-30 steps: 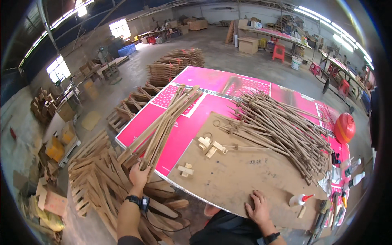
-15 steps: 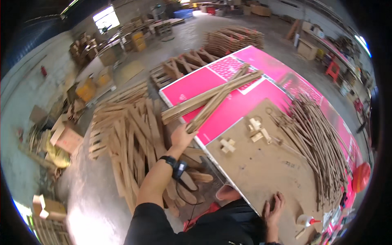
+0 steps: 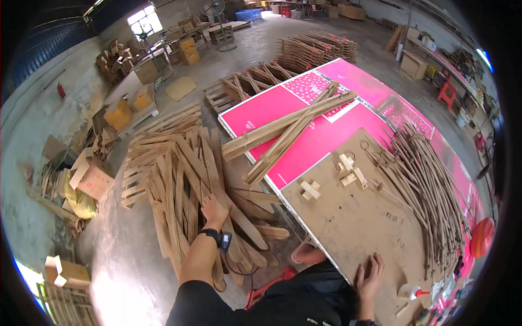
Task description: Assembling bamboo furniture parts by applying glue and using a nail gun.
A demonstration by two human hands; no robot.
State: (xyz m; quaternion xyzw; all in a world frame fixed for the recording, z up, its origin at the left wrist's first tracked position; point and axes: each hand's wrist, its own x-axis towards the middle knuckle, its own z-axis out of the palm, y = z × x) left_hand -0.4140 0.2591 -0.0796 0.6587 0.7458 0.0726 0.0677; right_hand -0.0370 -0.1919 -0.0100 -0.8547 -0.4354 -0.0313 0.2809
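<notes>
My left hand [image 3: 215, 211] reaches over a heap of wooden slats [image 3: 182, 179] left of the table, fingers apart and touching or just above the wood; it holds nothing. My right hand [image 3: 371, 277] lies on the brown board [image 3: 348, 233] near the table's front edge, fingers spread and empty. Two bundles of long wooden strips cross on the pink tabletop [image 3: 255, 117]: the upper bundle [image 3: 272, 155] slants over the lower bundle [image 3: 244, 142]. Small pale wooden blocks [image 3: 310, 190] stand on the board, and a larger block group [image 3: 350, 171] is close by.
Thin sticks [image 3: 424, 195] lie piled on the table's right side. A white glue bottle with a red tip [image 3: 409, 292] and a red round object [image 3: 482, 237] are near the right edge. Stacked wooden lattices [image 3: 315, 51] stand beyond the table. Cardboard boxes [image 3: 92, 174] line the left wall.
My left hand has let go of the upper strip bundle's near end and moved left and down to the slat heap. My right hand stays on the board.
</notes>
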